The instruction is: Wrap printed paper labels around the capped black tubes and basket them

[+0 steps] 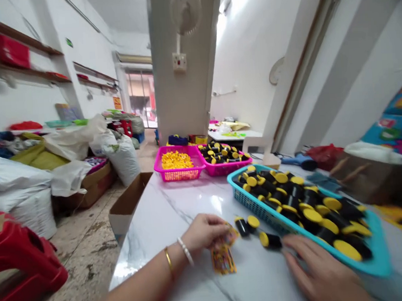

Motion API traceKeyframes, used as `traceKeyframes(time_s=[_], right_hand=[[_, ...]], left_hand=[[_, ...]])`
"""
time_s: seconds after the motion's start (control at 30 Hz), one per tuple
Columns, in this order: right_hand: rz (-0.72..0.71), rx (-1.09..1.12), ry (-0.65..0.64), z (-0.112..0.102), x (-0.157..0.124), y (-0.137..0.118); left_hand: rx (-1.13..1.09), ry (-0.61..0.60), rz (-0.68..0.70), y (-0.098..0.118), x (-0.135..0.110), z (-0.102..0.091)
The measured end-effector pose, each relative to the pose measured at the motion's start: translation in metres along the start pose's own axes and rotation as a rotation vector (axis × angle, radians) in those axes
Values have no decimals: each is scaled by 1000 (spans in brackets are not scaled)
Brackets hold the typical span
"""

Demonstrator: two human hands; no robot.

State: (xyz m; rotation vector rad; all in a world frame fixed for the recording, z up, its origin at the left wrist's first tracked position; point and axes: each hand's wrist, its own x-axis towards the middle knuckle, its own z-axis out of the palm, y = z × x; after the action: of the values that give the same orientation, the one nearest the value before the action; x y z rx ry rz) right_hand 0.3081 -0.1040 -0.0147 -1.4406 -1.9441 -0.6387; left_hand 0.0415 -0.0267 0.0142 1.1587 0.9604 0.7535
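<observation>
My left hand (210, 232), with a white bracelet and a gold bangle at the wrist, pinches a small yellow-orange printed label (232, 236). Just below it on the table lies a similar printed label (224, 260). My right hand (319, 270) reaches low over the table, its fingers apart. Its fingertips are at the dark end of a lying black cylinder with a yellow cap (269, 240); whether they touch is unclear. Two more such cylinders, a nearer-left one (241, 226) and one with its cap facing me (253, 223), lie between the hands and the blue basket.
A blue basket (260, 210) heaped with capped black cylinders stands at right. Farther back on the marble-patterned table (177, 207) are a pink basket (180, 174) of yellow caps and another pink basket (219, 168) of cylinders. A cardboard box (126, 210) and red stool (26, 259) stand left.
</observation>
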Motion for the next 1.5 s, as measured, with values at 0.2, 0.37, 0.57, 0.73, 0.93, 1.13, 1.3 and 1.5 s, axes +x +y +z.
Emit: traceKeyframes(time_s=[0.2, 0.37, 0.57, 0.73, 0.93, 1.13, 1.3, 1.5], right_hand=[[25, -167, -551, -5, 34, -15], [71, 65, -718, -29, 42, -26], [401, 1014, -574, -24, 61, -48], [619, 1437, -467, 10, 75, -57], [706, 1417, -431, 26, 81, -62], [817, 1444, -263, 25, 80, -72], [841, 1604, -256, 29, 80, -87], [857, 1593, -205, 37, 75, -92]], left_hand=[[-132, -9, -1, -3, 7, -11], [-316, -51, -34, 1, 4, -12], [-400, -67, -1, 2, 7, -16], [-440, -59, -49, 4, 8, -16], [-500, -115, -50, 5, 7, -15], [-529, -66, -51, 6, 7, -15], [-577, -85, -47, 8, 6, -15], [-626, -79, -62, 9, 5, -15]])
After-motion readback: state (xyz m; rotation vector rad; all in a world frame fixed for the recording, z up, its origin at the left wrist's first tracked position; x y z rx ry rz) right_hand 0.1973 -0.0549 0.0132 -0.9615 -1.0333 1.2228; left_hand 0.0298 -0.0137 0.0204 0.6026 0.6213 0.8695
